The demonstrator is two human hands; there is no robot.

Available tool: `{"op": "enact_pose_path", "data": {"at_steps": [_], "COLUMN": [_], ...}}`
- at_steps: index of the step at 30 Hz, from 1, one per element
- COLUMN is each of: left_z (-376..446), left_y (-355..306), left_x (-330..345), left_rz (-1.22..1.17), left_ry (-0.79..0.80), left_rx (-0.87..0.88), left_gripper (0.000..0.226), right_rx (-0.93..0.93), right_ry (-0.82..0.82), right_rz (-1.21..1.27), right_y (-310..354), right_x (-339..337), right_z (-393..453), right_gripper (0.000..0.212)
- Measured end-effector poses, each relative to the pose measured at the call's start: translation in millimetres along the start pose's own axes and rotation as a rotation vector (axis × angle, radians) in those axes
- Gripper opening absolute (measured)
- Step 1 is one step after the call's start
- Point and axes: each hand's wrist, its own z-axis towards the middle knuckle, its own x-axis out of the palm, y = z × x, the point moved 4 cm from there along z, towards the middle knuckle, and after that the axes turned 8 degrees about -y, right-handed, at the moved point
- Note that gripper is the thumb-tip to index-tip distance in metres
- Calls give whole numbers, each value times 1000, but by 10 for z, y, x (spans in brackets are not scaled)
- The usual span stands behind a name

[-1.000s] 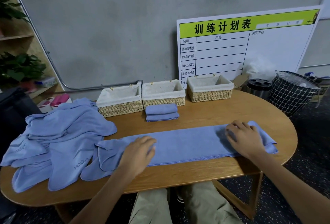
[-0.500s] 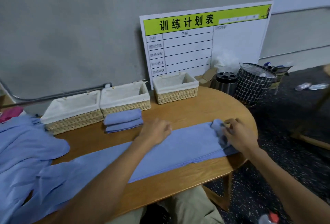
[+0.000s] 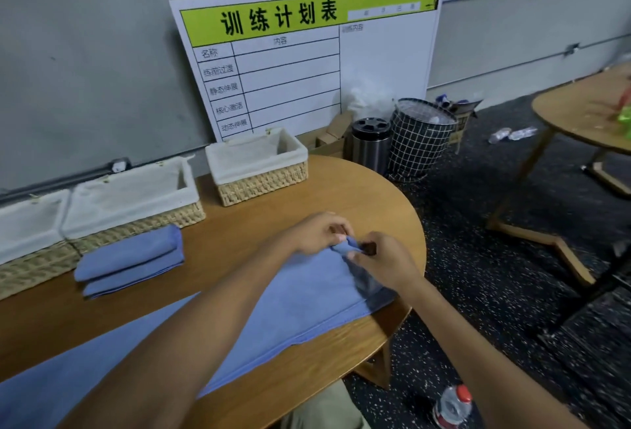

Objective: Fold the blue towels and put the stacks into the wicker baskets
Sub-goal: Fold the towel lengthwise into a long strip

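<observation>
A long blue towel (image 3: 300, 305) lies folded lengthwise along the wooden table (image 3: 368, 203), reaching its right end. My left hand (image 3: 317, 232) and my right hand (image 3: 384, 263) meet at that right end, and both pinch the towel's bunched far corner, lifted a little off the table. Two folded blue towels (image 3: 131, 259) are stacked in front of the middle wicker basket (image 3: 136, 220). A second basket (image 3: 259, 181) stands to its right and a third (image 3: 30, 258) at the left edge. All three show only white lining.
A white planning board (image 3: 307, 59) leans on the wall behind the baskets. Right of the table stand a steel bin (image 3: 370, 145) and a grid-patterned hamper (image 3: 420, 138). Another wooden table (image 3: 587, 114) is at far right. A bottle (image 3: 450, 406) lies on the floor near my right arm.
My view has swung right, so the loose towel pile is out of frame. My left hand slid along the towel to its right end, where both hands now pinch the raised corner.
</observation>
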Motion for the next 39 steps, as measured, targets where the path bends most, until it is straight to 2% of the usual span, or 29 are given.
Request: {"op": "enact_pose_path", "data": {"at_steps": [4,8,16,20,24,28,32,36,39], "left_z": [19,50,25,54,179,172,143,159,99], "left_y": [-100,-211,-161,-136,-176,-70,-85,-184,-322], "left_x": [-97,-169,113,180,101,306,394,316,225], "left_rz": [-100,-183,-191,-117,-92,62,205,380,443], "left_ry": [34,-58,-71,-9,-71,-17,-103,-110,-285], "left_rx": [13,83,114,89,176,202,262,371,450], "left_gripper": [11,9,27,28,26,35,50,39,32], "right_rx": [45,101,204,199,244,215,72,-59,-106], "right_ry": [0,-66,-30,-27,-42,11,-26,-126,-200], "right_rz": [286,481,556,561,687,507,249,21,-66], "right_y": [21,4,-108,-76,-71,-103,-65,-103,-122], "right_x": [-89,-241,-270,-305,-331,-309,-376,-369,-334], "right_z": [-26,-115,-311,-364,-402,-477,-513,-511,-519], "right_gripper": [22,23,20,14,9,4,10,20,22]}}
